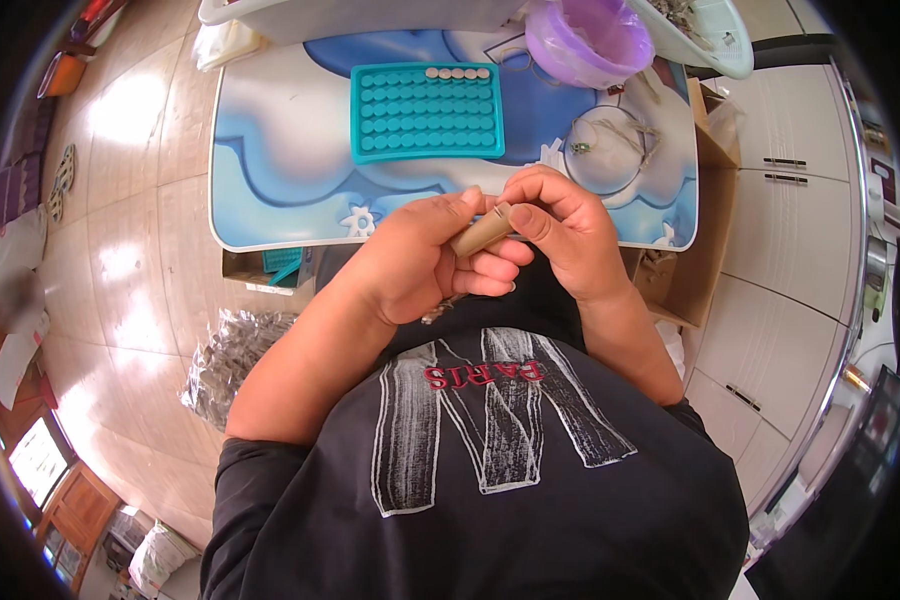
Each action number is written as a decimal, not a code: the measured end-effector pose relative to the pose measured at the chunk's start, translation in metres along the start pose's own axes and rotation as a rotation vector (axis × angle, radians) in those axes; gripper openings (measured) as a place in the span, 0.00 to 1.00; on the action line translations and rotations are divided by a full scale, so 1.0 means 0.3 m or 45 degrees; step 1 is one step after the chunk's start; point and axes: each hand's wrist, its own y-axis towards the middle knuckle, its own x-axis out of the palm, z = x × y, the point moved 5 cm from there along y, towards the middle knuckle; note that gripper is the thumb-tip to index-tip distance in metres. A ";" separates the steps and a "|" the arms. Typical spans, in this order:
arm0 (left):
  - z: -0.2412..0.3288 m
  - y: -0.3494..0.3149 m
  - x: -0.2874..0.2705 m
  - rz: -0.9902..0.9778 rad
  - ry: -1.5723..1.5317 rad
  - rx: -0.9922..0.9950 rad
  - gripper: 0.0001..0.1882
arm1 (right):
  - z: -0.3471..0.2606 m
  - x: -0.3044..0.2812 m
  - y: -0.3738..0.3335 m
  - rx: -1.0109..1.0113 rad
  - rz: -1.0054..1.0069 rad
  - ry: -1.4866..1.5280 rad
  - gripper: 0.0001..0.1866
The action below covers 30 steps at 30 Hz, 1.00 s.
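Note:
My left hand (415,245) is closed round a short tan-brown cylinder (481,234), with the fingers curled beneath it. At the cylinder's upper end, the thumb and forefinger of my right hand (575,235) pinch together. A small pale bit shows by that thumb, too small to name. Both hands meet just off the near edge of the table, in front of my chest. Beyond them a teal tray (357,128) with rows of round wells lies on the table. Several whitish round pieces (457,73) sit in its far row, toward the right.
The blue-and-white patterned table (280,130) also bears a purple bowl (570,45) at the far right. Nearer stands a coil of thin wire or cord (610,150). Shiny silvery bags (232,365) lie on the floor to the left. White cabinets (780,240) line the right side.

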 end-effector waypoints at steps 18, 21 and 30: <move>0.014 -0.036 0.019 0.280 0.609 0.323 0.12 | -0.066 -0.005 -0.064 -0.277 0.039 -0.321 0.20; 0.023 -0.056 0.049 0.234 1.135 0.764 0.14 | -0.053 -0.010 -0.077 -0.177 0.186 -0.073 0.18; 0.055 -0.112 0.128 0.340 1.787 1.261 0.13 | -0.095 -0.002 -0.098 -0.215 0.118 -0.223 0.12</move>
